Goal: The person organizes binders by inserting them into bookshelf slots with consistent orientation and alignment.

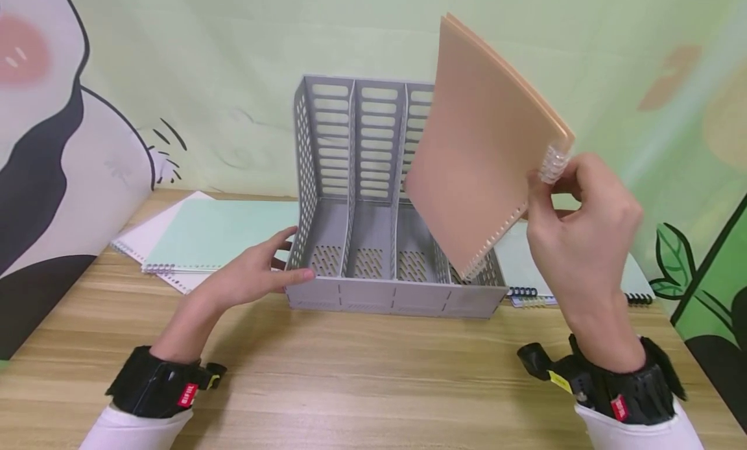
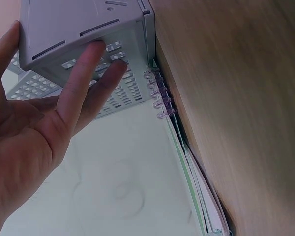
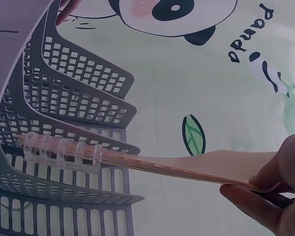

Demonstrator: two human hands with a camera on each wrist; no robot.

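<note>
Raised right hand [image 1: 585, 226] pinches peach notebook [image 1: 478, 145], slanting leftward from the grip; left hand [image 1: 251, 273], fingers extended, touches rack's [image 1: 397, 297] front-left corner.

Bright, even light across the head view, soft shadow on the desk [image 1: 362, 372] below the left hand [image 1: 248, 275], pale sheen mid-surface! Over to the wrist views: dimmer, purplish, the right hand [image 3: 287, 169] in shade, fine detail softened.
</note>
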